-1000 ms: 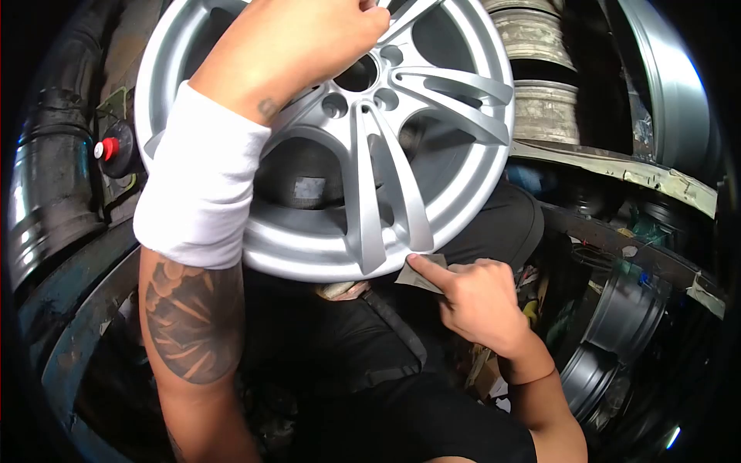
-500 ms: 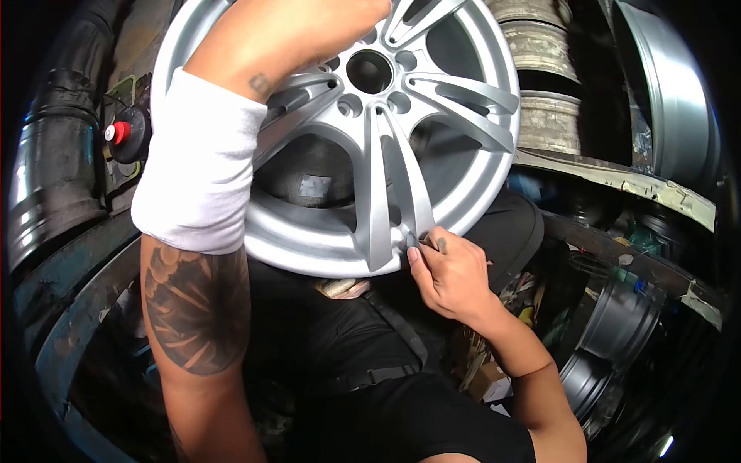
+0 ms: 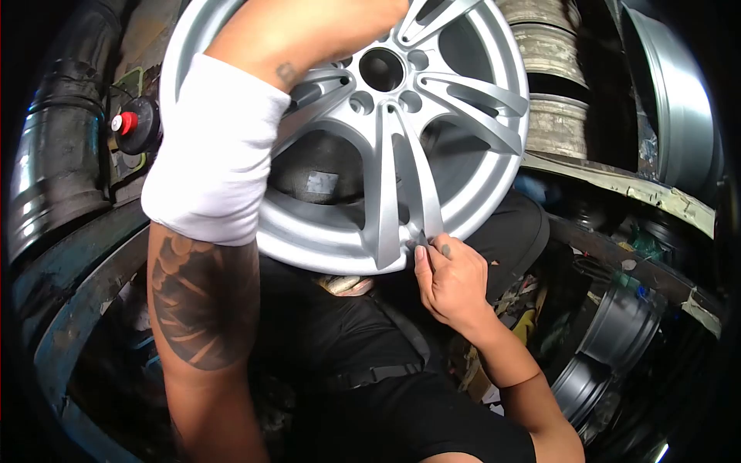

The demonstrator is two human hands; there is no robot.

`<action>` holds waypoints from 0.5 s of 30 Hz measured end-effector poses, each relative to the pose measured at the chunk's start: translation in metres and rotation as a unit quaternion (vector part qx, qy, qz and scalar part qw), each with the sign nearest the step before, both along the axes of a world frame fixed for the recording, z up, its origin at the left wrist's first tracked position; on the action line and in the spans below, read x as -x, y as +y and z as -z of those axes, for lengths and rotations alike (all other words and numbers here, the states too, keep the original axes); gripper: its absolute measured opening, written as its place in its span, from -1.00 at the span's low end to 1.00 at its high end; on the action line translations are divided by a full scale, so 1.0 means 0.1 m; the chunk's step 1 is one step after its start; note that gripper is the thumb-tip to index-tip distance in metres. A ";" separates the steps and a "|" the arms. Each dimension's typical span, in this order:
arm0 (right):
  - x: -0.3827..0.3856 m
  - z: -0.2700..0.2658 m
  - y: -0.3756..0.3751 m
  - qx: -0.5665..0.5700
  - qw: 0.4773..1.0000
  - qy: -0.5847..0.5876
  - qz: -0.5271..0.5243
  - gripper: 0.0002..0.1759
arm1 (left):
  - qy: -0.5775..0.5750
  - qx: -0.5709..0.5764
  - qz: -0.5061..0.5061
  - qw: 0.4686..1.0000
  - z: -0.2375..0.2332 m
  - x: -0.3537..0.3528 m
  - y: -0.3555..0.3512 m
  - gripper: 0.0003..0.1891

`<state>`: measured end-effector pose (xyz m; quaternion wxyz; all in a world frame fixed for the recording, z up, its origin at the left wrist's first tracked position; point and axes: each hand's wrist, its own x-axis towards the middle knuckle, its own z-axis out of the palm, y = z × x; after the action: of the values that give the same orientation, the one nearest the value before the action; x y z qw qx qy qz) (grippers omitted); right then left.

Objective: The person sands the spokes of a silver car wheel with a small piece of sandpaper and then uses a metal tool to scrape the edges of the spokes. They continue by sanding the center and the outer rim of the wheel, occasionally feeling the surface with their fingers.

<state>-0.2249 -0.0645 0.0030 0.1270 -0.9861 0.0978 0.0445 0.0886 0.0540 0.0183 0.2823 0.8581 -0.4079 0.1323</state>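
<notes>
A silver alloy wheel rim point(image 3: 390, 177) with paired spokes fills the upper middle, its face turned up to me. At its near edge my right hand point(image 3: 455, 278) is closed in a pinch against the base of a spoke. Something small and dark shows at the thumb tip, too little of it to name. My left hand point(image 3: 347, 27) reaches over the rim's far left side, its fingers cut off by the top of the view. A white sleeve band point(image 3: 212, 154) wraps the left forearm and covers part of the spokes.
Stacked rims point(image 3: 548, 54) stand at the upper right, beside a large silver rim point(image 3: 675, 100). More grey rims point(image 3: 621, 324) lie lower right. At left are dark metal cylinders point(image 3: 65, 147) and a round black part with a red-and-white knob point(image 3: 127, 123).
The rim and both arms appear shifted slightly right in view. My right hand stays pinched at the spoke's base, now a little closer against it.
</notes>
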 end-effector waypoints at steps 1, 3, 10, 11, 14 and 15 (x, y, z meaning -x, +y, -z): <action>-0.01 0.06 0.01 -0.004 1.000 -0.009 -0.005 -0.80 | 0.002 0.006 0.002 1.000 0.03 -0.01 0.00 -0.69; 0.00 0.12 0.03 -0.004 1.000 -0.027 -0.005 -0.81 | 0.007 0.017 0.007 1.000 0.06 -0.02 -0.02 -0.69; -0.01 0.11 0.11 -0.052 0.997 -0.040 0.040 -0.74 | 0.019 0.033 0.018 0.999 0.12 -0.06 -0.01 -0.66; 0.00 0.10 0.12 -0.076 0.995 -0.026 0.053 -0.73 | 0.022 0.036 0.019 0.999 0.12 -0.05 -0.02 -0.66; 0.03 0.06 -0.05 -0.011 0.999 -0.051 -0.006 -0.74 | 0.026 0.038 0.020 0.999 0.13 -0.03 -0.04 -0.65; 0.02 0.06 -0.07 0.016 0.997 -0.065 -0.027 -0.75 | 0.027 0.041 0.021 0.999 0.13 -0.04 -0.04 -0.64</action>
<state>-0.2273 -0.0711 -0.0030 0.1160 -0.9911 0.0635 -0.0176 0.0926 0.0502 0.0049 0.3304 0.8405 -0.4125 0.1197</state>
